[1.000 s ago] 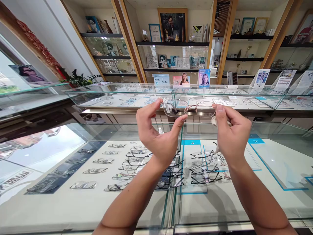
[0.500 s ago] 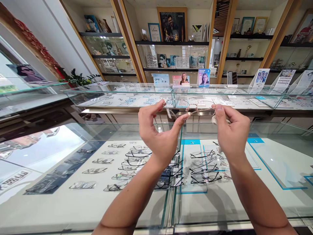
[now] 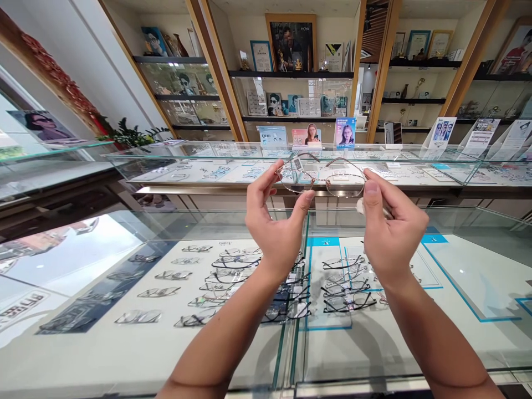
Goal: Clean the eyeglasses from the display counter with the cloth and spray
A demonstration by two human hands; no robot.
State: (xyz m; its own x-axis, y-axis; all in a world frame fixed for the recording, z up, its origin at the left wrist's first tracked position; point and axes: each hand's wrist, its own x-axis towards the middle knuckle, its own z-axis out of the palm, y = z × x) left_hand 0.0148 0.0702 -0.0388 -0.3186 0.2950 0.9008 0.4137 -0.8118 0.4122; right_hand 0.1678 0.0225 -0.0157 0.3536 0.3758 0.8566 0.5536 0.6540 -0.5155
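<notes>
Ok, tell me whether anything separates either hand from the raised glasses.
Nothing visible does: the left hand touches one end of the glasses and the right hand pinches the other. A pale item shows below that pinch.

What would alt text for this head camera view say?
A person's left hand and right hand hold up thin-rimmed eyeglasses above a glass display counter with rows of spectacles; the right also holds something whitish. Behind stand another glass showcase and wall shelves.
</notes>
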